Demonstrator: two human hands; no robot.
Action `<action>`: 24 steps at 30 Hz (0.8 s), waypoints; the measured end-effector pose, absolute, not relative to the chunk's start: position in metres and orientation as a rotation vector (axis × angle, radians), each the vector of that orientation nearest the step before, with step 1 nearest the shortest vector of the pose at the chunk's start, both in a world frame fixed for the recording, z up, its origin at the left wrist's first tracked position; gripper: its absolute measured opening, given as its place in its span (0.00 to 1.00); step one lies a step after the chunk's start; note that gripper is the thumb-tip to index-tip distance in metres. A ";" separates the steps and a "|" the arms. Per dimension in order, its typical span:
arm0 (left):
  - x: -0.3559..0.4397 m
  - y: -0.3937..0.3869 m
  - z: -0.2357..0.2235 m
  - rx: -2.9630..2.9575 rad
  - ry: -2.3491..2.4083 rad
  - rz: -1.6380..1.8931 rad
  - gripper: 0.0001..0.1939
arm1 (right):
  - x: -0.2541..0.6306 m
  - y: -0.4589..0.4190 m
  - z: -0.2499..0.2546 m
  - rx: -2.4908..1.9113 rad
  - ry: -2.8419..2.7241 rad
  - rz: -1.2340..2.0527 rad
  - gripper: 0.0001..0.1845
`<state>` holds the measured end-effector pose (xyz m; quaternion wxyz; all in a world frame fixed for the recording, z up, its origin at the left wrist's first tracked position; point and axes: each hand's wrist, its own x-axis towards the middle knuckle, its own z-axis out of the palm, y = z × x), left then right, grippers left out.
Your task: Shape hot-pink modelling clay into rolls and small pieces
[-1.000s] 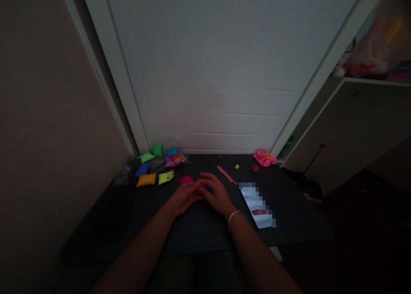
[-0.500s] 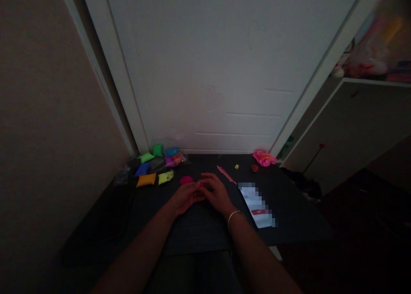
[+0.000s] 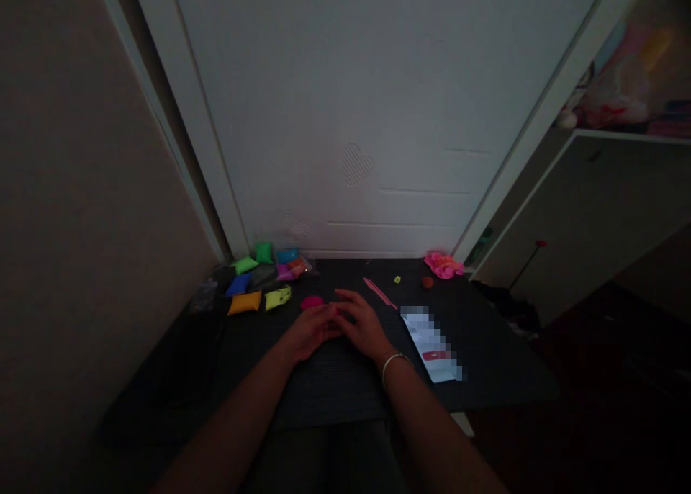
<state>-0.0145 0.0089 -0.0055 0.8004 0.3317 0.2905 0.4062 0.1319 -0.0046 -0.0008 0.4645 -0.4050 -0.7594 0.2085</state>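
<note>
Over the middle of the dark table, my left hand (image 3: 312, 330) and my right hand (image 3: 361, 324) meet at the fingertips. Their fingers are closed around a small bit of pink modelling clay (image 3: 333, 308), mostly hidden between them. A flat round pink clay piece (image 3: 312, 303) lies just beyond my left fingers. Pink clay tools (image 3: 380, 292), long and thin, rest past my right hand. A tiny yellow lump (image 3: 397, 279) and a reddish-brown lump (image 3: 427, 283) sit farther right.
Packets of coloured clay, among them an orange one (image 3: 245, 303), a yellow one (image 3: 278, 298) and a blue one (image 3: 238, 284), lie at the left. To the right is a lit phone (image 3: 429, 343) with a blurred screen. Crumpled pink material (image 3: 443, 265) touches the white panel (image 3: 345, 105) behind.
Both hands stay together in almost the same place, with only slight finger movement around the pink clay. The view has shifted very slightly. Everything on the table lies as before.
</note>
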 end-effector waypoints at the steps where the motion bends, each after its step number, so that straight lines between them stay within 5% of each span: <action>1: -0.015 0.009 -0.006 0.709 0.615 0.861 0.07 | 0.132 -0.004 0.000 -1.007 -1.857 0.515 0.11; 16: -0.013 0.007 -0.002 0.697 0.634 0.860 0.06 | 0.133 -0.003 0.000 -1.043 -1.832 0.515 0.07; 24: -0.013 0.009 -0.005 0.690 0.620 0.931 0.04 | 0.133 -0.007 0.004 -0.978 -1.883 0.544 0.13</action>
